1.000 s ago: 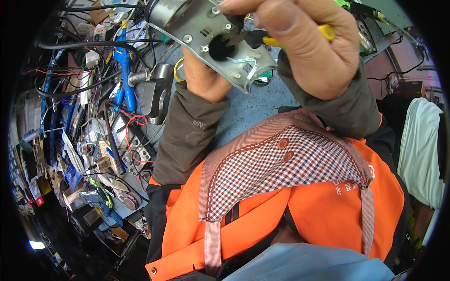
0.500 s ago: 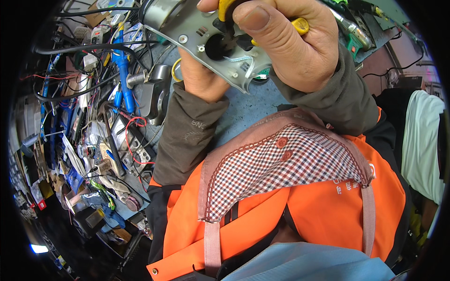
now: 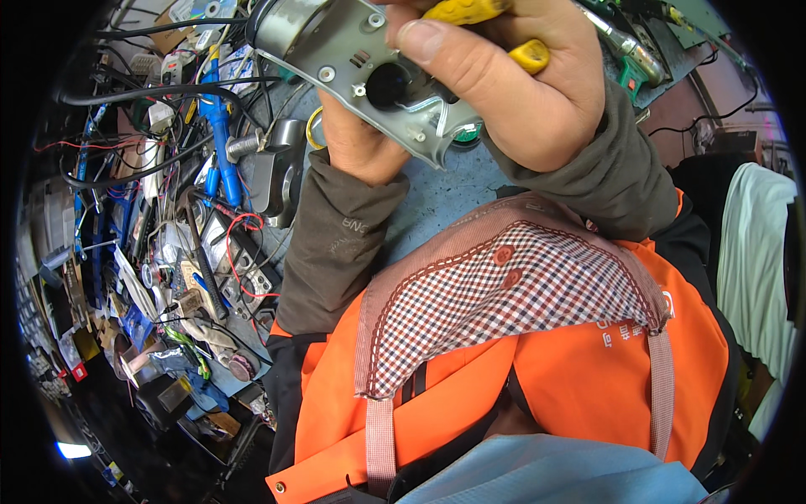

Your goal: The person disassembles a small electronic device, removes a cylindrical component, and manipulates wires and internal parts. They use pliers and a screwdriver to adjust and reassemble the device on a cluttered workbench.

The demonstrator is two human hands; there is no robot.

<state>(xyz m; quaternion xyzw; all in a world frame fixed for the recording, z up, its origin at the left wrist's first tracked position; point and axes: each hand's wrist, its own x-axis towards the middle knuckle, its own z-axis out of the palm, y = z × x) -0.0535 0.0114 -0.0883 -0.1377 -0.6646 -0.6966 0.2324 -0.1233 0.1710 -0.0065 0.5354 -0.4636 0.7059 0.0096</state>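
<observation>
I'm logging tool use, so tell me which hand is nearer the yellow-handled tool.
Right. The right hand is wrapped around the yellow-handled tool, fingers closed on it. The left hand sits lower left, holding the grey metal part from beneath.

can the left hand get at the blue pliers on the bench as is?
Probably not as it stands: the left hand is under the grey metal part, holding it up. The blue pliers lie close to its left, though black cables cross over them.

Bright even light, slight blur on near hands, fisheye bending, black vignette at rim.
</observation>
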